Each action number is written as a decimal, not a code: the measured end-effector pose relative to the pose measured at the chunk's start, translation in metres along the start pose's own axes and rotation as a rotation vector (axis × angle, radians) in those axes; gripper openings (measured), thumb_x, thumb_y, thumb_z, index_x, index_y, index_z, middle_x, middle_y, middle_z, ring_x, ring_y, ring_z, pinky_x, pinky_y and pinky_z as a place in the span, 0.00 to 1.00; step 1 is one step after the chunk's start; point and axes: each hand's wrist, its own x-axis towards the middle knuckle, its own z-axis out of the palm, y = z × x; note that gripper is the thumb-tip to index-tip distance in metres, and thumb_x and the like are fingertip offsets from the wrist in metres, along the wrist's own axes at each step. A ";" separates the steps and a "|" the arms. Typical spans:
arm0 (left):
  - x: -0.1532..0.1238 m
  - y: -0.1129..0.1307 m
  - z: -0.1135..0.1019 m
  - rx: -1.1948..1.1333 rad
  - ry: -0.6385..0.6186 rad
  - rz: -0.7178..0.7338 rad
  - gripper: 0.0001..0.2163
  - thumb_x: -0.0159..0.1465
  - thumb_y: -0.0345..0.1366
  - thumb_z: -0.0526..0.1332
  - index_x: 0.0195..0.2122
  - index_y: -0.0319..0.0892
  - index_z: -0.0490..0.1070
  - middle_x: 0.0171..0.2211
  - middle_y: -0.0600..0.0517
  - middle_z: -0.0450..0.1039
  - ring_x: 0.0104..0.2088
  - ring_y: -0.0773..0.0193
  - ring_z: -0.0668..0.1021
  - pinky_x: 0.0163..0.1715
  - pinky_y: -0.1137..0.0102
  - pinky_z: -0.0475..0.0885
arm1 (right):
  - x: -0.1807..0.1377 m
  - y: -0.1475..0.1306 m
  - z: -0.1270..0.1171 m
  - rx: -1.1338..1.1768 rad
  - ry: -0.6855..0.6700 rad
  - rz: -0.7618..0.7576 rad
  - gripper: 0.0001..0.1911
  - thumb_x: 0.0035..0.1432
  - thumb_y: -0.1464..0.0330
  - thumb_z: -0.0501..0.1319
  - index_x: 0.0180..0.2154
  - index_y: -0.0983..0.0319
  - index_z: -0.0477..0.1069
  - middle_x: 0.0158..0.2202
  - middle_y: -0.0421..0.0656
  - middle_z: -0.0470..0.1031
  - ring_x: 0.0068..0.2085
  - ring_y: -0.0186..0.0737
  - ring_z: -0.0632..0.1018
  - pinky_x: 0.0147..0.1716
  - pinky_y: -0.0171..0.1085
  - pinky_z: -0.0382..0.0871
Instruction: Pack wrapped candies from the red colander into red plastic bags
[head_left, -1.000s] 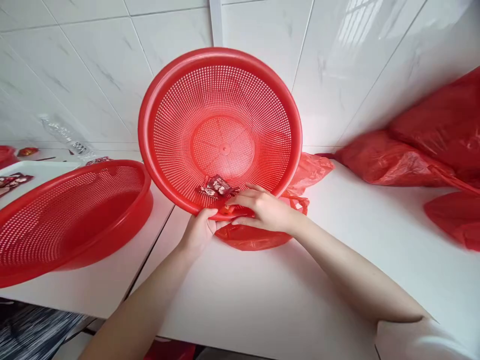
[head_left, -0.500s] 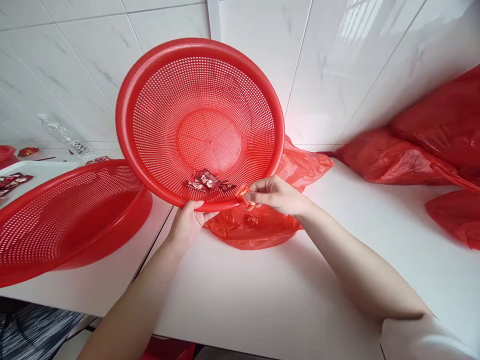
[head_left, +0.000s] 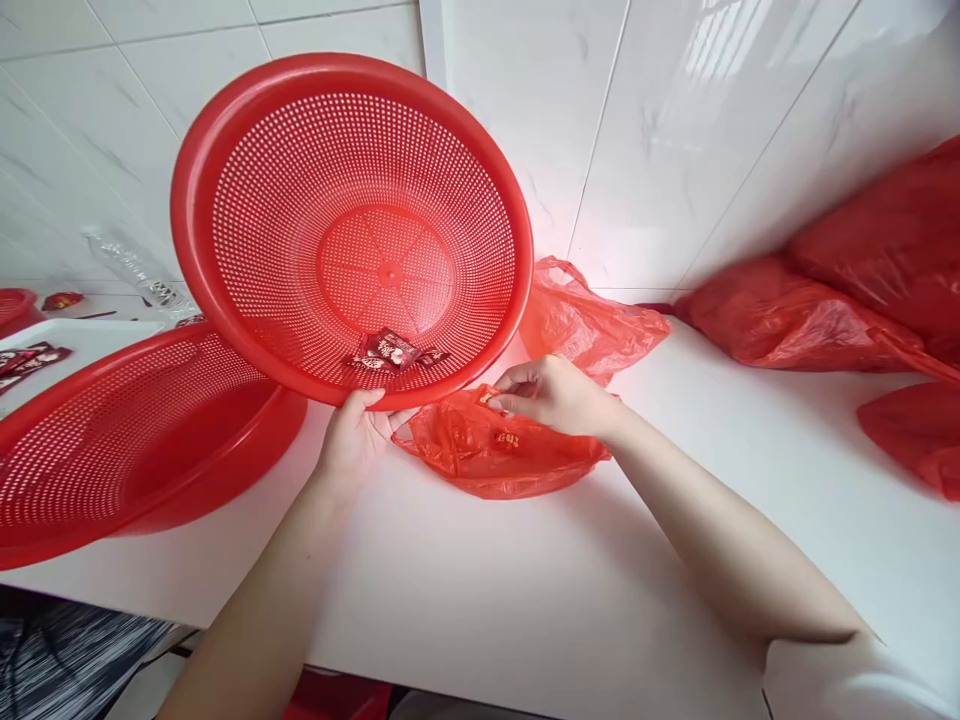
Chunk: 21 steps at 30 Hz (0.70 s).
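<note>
My left hand (head_left: 360,435) is closed on the lower rim of a red perforated plastic basket (head_left: 345,75), thumb inside and fingers underneath. The basket is tilted with its opening toward me. Several dark red printed packets (head_left: 391,350) lie inside it near the low side. My right hand (head_left: 547,397) pinches a small orange-red wrapped packet (head_left: 486,396), partly hidden by the fingers, over an open red plastic bag (head_left: 525,470) on the table. Pale printing on another small packet (head_left: 507,438) shows inside that bag.
A second red basket (head_left: 202,470) stands at the left. Behind it are a clear plastic bottle (head_left: 139,268) and a white tray (head_left: 82,328) with dark packets. Another red bag (head_left: 592,320) lies behind my right hand. Full red bags (head_left: 780,320) rest against the tiled wall at right.
The basket has moved left and slightly up with my left hand. My right hand has drawn the orange-red packet away from the basket's rim to over the bag.
</note>
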 end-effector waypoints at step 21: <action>-0.025 -0.035 0.022 0.033 -0.119 -0.156 0.13 0.59 0.29 0.60 0.46 0.41 0.73 0.48 0.47 0.76 0.53 0.49 0.75 0.52 0.52 0.72 | 0.006 0.009 0.023 -0.514 -0.033 -0.265 0.35 0.63 0.49 0.51 0.64 0.63 0.55 0.63 0.55 0.60 0.62 0.56 0.65 0.60 0.61 0.52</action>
